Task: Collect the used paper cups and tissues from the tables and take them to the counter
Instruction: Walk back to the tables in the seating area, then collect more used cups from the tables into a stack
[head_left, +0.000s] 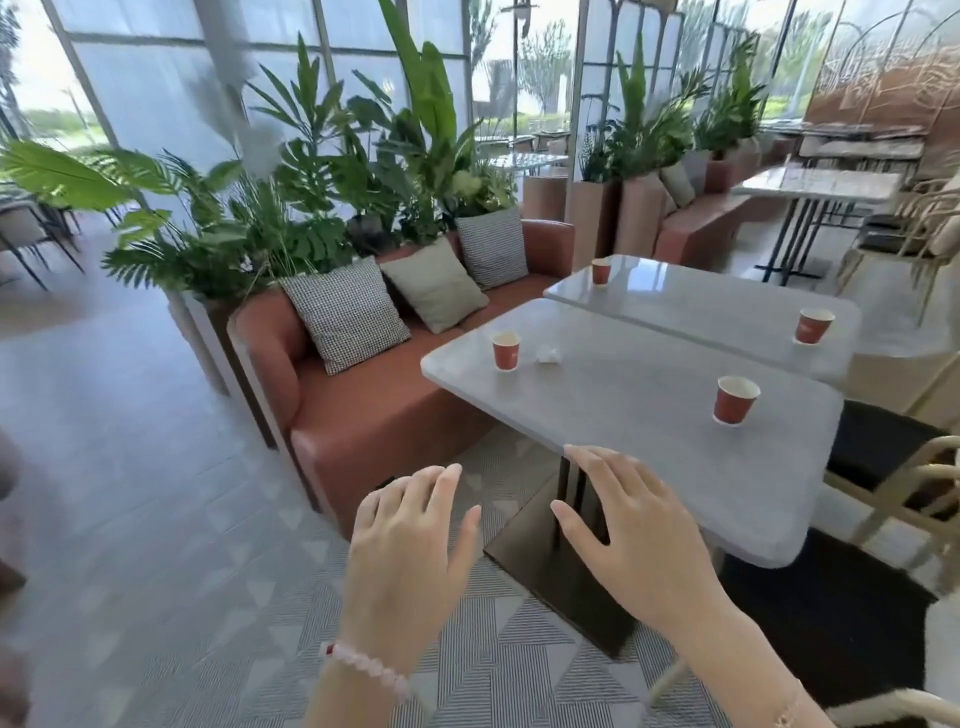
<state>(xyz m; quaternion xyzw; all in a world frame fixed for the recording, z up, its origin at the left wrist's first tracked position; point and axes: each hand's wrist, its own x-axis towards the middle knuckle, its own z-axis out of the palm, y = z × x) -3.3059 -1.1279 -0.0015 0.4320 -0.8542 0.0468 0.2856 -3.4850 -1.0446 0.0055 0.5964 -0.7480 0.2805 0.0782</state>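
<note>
Hands are out front and both are empty. The left hand (410, 525) hovers above the patterned floor with its fingers loosely spread. The right hand (628, 525) is just as relaxed, with its fingertips up at the edge of the near table (649, 441); whether they touch it I cannot tell. Neither hand holds anything, so collecting looks yet to start.

On that near table, one red cup (506, 352) stands at the sofa end with a crumpled tissue (548, 355) just beside it, and a second cup (735, 400) stands at the chair side. That reads like two seats, each with its own leftovers. The far table (701, 312) butts up behind it and carries two more cups, a corner cup (601, 271) by the sofa (374, 415) and an edge cup (814, 326) on the right. All four cups stand upright and well apart.

Spread, free hands suit the job, one cup each, and the second cup looks closest to the right hand. No counter is in sight.
</note>
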